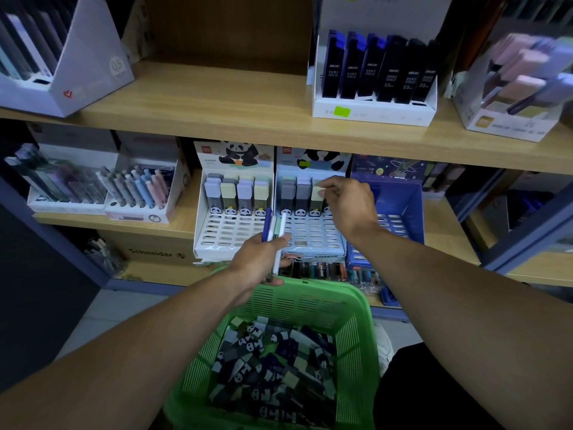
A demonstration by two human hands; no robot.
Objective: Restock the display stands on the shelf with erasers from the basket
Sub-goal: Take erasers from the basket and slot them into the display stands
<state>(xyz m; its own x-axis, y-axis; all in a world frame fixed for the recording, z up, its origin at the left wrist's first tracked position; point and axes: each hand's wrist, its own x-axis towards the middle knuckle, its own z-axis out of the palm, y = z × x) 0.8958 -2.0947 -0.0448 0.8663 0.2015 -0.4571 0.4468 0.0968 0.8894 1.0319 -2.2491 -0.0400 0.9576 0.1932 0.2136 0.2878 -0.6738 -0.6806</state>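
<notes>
Wooden shelf (217,97) across the whole width, two boards visible, crowded with stationery boxes. Green plastic basket (350,308) low in the centre, near the body, heaped with loose panda-sleeved erasers (273,364) in dark and pale colours. On the lower board, two white panda-printed display stands side by side: left stand (231,234) with a back row of four erasers in lilac and pale yellow, slotted grid in front mostly bare; right stand (313,237) with grey erasers at the back and a similar bare grid. Just right of these, a blue display stand (412,209). On the upper board, a white box of dark lead cases (376,68). Right hand (350,206) reaching over the back row of the right stand, grip pinched on a pale eraser (317,193) standing in that row beside the grey ones. Left hand (263,262) above the far rim of the basket, in front of the stands, grip closed round a bundle of pens (274,228), blue, green and white, pointing up.
</notes>
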